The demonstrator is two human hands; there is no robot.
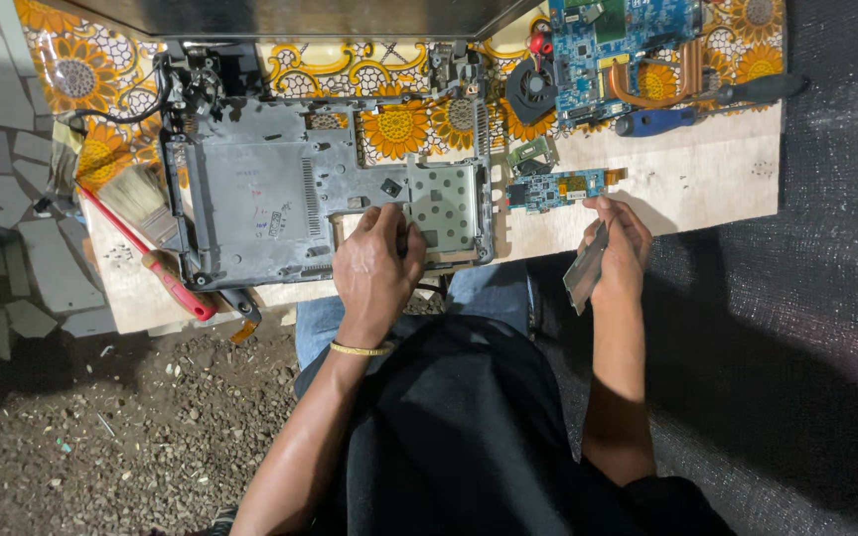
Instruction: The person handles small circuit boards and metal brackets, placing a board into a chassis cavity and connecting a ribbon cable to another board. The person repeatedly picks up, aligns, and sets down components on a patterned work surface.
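Observation:
A grey laptop base shell (270,189), stripped of its parts, lies on a low wooden board (707,184). My left hand (377,263) rests on the shell's near edge with fingers curled, gripping that edge by an open bay. My right hand (616,248) is off to the right of the shell and holds a thin, flat grey metal piece (584,270) tilted on edge. A small blue circuit card (558,187) lies on the board just beyond my right hand.
A blue motherboard with copper heat pipe and fan (618,50) lies at the back right beside a blue-handled screwdriver (662,121). A paintbrush (141,199) and red-handled screwdriver (166,278) lie left of the shell. Sunflower-patterned cloth (399,124) covers the back; gravel ground is below.

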